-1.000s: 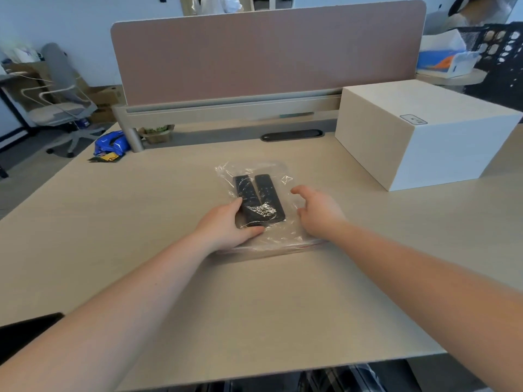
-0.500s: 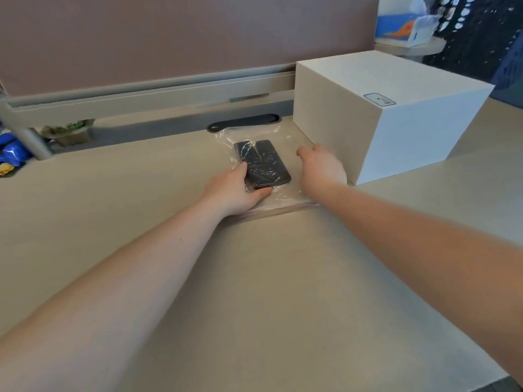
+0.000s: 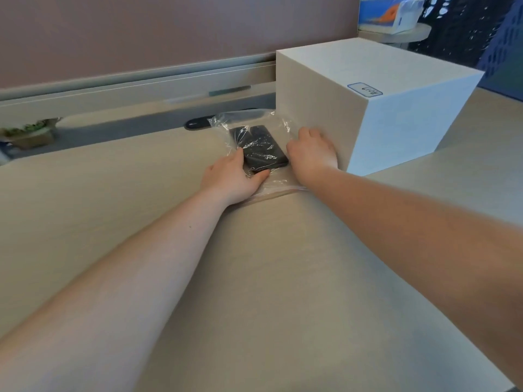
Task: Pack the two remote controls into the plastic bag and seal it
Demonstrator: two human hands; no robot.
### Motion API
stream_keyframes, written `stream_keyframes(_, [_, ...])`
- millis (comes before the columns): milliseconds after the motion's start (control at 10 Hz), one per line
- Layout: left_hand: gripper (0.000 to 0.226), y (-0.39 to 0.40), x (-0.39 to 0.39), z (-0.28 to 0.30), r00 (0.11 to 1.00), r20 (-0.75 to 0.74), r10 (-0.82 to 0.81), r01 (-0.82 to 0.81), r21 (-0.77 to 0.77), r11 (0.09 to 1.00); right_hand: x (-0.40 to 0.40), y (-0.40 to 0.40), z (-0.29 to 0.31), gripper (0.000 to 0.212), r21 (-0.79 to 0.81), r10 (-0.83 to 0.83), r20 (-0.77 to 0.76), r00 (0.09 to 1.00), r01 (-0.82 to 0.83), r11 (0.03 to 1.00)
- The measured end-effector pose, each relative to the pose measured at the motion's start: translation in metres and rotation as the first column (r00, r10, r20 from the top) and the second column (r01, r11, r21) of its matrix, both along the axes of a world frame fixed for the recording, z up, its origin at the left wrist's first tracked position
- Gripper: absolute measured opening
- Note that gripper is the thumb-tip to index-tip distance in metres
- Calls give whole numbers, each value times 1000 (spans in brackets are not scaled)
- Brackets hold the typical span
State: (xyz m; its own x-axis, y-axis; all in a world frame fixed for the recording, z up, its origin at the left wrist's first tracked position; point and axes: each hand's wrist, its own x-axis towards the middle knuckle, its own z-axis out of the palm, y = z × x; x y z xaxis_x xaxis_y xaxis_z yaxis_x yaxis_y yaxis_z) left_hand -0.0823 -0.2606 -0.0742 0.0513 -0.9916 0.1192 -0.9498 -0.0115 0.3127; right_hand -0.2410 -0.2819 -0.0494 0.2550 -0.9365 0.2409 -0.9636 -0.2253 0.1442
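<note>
**Bagged remotes, far side of tabletop**

Two black remote controls (image 3: pixel 259 147) side by side inside clear plastic bag (image 3: pixel 278 181), flat on tabletop (image 3: pixel 254 278) near its far edge. Left hand (image 3: pixel 233 179): grip open, pressing bag. Right hand (image 3: pixel 311 154): grip open, flat, against white box (image 3: pixel 376 108).

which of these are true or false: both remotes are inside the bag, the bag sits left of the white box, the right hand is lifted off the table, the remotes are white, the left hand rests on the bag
1. Both remote controls are inside the plastic bag. True.
2. The bag lies left of the white box. True.
3. The right hand is lifted clear of the table. False: it rests low on the bag's right edge, against the box.
4. The remotes are white. False: they are black.
5. The left hand rests on the bag. True: it lies on the near left part, thumb by the remotes' near end.
</note>
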Motion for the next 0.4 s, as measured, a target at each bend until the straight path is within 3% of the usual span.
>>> stream_keyframes(200, [59,23,3,-3,996,-74,49,-61,-162,985,-8,15,7,31,-20,22,48,999,-21,1000])
stream_keyframes(300, [58,37,5,-2,994,-87,62,-76,-175,982,-10,29,15,26,10,18,166,986,-20,1000])
stream_keyframes(400, [55,47,6,-6,996,-68,65,-75,-153,985,-24,46,22,25,33,11,425,905,-28,999])
